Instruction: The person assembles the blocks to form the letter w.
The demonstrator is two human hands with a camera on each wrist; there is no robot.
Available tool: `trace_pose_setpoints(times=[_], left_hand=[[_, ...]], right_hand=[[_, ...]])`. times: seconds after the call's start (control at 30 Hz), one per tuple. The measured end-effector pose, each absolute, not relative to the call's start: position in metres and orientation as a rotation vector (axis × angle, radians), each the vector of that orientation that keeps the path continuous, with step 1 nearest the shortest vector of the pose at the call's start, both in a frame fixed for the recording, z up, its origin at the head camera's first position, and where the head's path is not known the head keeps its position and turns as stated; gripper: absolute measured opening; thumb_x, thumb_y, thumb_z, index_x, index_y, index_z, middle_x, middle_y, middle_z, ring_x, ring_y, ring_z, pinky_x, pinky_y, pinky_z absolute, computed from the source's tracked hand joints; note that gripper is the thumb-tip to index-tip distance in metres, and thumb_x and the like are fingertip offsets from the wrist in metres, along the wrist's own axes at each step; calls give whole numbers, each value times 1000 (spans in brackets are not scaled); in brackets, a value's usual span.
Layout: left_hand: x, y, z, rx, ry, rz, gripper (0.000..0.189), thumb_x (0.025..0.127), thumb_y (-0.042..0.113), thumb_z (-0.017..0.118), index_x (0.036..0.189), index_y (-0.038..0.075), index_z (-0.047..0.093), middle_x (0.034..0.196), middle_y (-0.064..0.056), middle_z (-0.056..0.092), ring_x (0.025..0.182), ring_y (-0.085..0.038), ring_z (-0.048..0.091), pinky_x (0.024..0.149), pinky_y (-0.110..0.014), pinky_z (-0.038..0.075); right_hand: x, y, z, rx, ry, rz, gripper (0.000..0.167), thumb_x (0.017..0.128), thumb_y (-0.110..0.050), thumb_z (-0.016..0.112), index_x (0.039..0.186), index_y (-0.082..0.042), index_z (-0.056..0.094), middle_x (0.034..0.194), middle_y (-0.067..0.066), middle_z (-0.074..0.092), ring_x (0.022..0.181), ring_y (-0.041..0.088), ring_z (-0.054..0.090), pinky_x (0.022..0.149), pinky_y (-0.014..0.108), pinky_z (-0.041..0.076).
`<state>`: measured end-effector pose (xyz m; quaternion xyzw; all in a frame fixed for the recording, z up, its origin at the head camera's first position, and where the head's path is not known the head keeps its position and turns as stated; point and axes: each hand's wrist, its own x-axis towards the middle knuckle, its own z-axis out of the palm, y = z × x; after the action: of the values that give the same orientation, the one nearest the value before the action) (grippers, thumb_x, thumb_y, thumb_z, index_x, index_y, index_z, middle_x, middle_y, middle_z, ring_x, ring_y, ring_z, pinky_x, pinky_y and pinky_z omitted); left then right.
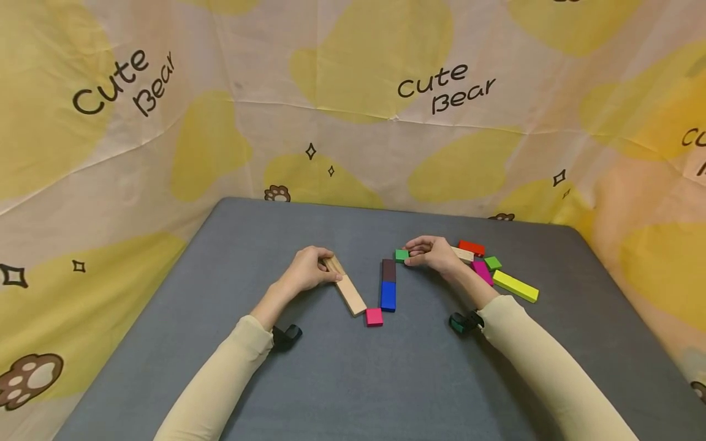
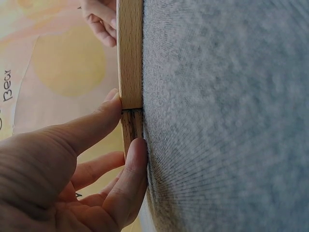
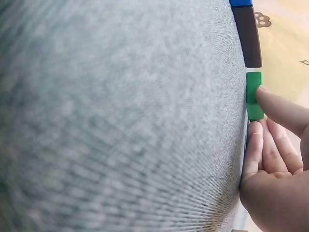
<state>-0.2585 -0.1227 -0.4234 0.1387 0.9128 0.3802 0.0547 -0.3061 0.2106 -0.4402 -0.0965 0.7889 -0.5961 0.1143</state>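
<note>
My left hand (image 1: pixel 306 269) pinches a short wooden block (image 2: pixel 130 126) between thumb and fingers. This block lies end to end with a longer plain wooden block (image 1: pixel 351 295), and the thumb tip reaches the joint between them. The longer block slants down to a pink square block (image 1: pixel 374 317). To its right, a dark brown block (image 1: pixel 388 270) and a blue block (image 1: pixel 388 296) form a straight row. With thumb and fingers, my right hand (image 1: pixel 438 254) holds a small green block (image 3: pixel 254 95) just past the brown block's far end, a narrow gap between them.
Beside and behind the right hand lie a red block (image 1: pixel 471 247), a pale wooden block (image 1: pixel 463 254), a magenta block (image 1: pixel 482 272), a second green block (image 1: pixel 493 263) and a long yellow block (image 1: pixel 515 286). A patterned cloth (image 1: pixel 353 110) hangs behind the grey table (image 1: pixel 342 380).
</note>
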Motion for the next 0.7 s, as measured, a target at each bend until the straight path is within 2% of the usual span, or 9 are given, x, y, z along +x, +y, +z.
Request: trace_pose_setpoints(times=[0.7], left_hand=[[-259,-123,-425,417,2785,1140,61,79,20,86,129,-5,61,113,-17,61,83,-16,61,66,-27,51]], right_hand=[[-304,209,-440,-291,2290,-1754,39,81,4,79,117,8,64,117,21,65,95,22,61,81,24,52]])
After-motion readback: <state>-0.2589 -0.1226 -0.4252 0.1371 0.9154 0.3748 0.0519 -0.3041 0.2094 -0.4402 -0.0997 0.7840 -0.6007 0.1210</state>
